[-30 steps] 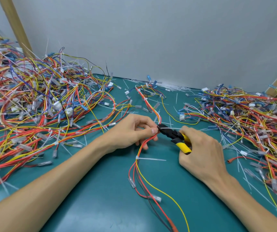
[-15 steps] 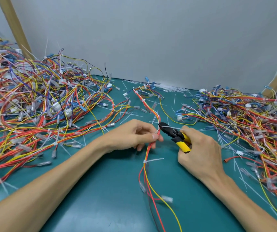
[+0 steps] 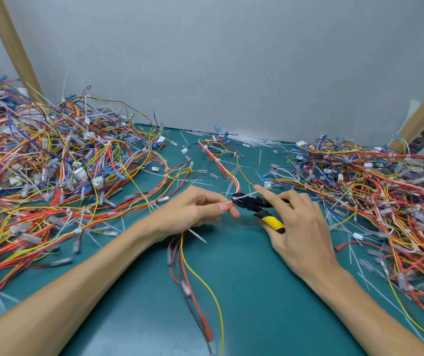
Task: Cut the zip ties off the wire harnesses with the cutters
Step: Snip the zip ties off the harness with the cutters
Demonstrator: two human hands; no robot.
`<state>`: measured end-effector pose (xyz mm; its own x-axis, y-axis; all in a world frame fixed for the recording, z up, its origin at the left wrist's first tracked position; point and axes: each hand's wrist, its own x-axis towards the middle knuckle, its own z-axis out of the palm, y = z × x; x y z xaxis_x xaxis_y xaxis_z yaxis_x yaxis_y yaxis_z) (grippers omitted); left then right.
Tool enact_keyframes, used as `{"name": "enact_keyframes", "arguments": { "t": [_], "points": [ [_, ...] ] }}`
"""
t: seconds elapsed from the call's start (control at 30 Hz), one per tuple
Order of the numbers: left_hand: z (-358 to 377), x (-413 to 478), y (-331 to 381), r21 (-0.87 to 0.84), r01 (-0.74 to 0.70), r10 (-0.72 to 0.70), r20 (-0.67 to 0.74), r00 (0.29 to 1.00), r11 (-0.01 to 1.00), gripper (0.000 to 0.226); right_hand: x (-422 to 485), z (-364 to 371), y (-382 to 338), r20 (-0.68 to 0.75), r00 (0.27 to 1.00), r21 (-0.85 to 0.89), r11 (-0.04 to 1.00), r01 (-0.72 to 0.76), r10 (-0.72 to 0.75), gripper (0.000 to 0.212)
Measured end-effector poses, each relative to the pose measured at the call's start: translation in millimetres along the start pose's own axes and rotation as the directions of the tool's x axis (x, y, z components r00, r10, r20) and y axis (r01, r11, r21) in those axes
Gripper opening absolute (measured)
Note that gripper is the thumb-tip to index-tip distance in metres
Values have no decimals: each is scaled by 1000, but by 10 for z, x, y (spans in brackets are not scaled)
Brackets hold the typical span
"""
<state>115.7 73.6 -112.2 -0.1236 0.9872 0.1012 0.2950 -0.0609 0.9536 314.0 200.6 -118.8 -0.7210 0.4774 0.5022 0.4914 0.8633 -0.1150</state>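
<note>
Desk (image 3: 257, 291): teal top, grey wall along its far edge.

Wire harness (image 3: 221, 166): red, white and yellow leads. It runs from the middle of the far edge to the desk's centre, where it is held, and trails on toward the near edge.

Left hand (image 3: 193, 211): grip clamped on the harness, thumb and fingertips pinching the bundle at the desk's centre.

Zip tie (image 3: 244, 195): white, on the harness just beside the left thumb, its tail pointing right.

Cutters (image 3: 252, 204): black head, yellow-and-black handles. The nose is against the zip tie; whether the blades have closed cannot be told.

Right hand (image 3: 300, 222): grip wrapped round the cutters' handles, forefinger straight above the head.

Left heap (image 3: 51, 176): tangled harnesses with ties, along the left edge.

Right heap (image 3: 372, 191): tangled harnesses, along the right edge.

Cut ties (image 3: 257, 143): white, loose at the far edge.
</note>
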Motion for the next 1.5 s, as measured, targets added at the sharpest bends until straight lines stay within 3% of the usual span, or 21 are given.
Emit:
{"name": "enact_keyframes", "arguments": {
  "t": [0.27,0.67,0.83,1.1,1.2,1.37,1.5],
  "points": [
    [34,27,3,-5,-5,5,-9,1000,1000,31,-28,-9,9,-60,998,-83,996,11,-16,34],
    [93,37,39,49,9,-7,-52,999,999,29,-19,-7,74,-112,992,-76,996,43,-52,50],
    [141,29,35,127,14,0,-111,994,992,29,-40,-38,58,-65,996,-40,997,64,-66,39],
    [203,13,36,181,-2,39,-205,978,984,31,-75,-56,-8,19,1000,26,999,-23,23,23],
    [231,1,15,217,-18,85,-304,949,976,19,-57,-53,-16,44,997,41,997,-66,64,23],
    [254,-4,10,395,-110,284,-414,865,912,14,-36,-68,-9,30,992,83,989,-123,121,27],
    [233,-24,17,364,-183,353,-484,801,913,18,-44,-99,-11,-6,994,185,977,-103,105,24]
  ]
}}
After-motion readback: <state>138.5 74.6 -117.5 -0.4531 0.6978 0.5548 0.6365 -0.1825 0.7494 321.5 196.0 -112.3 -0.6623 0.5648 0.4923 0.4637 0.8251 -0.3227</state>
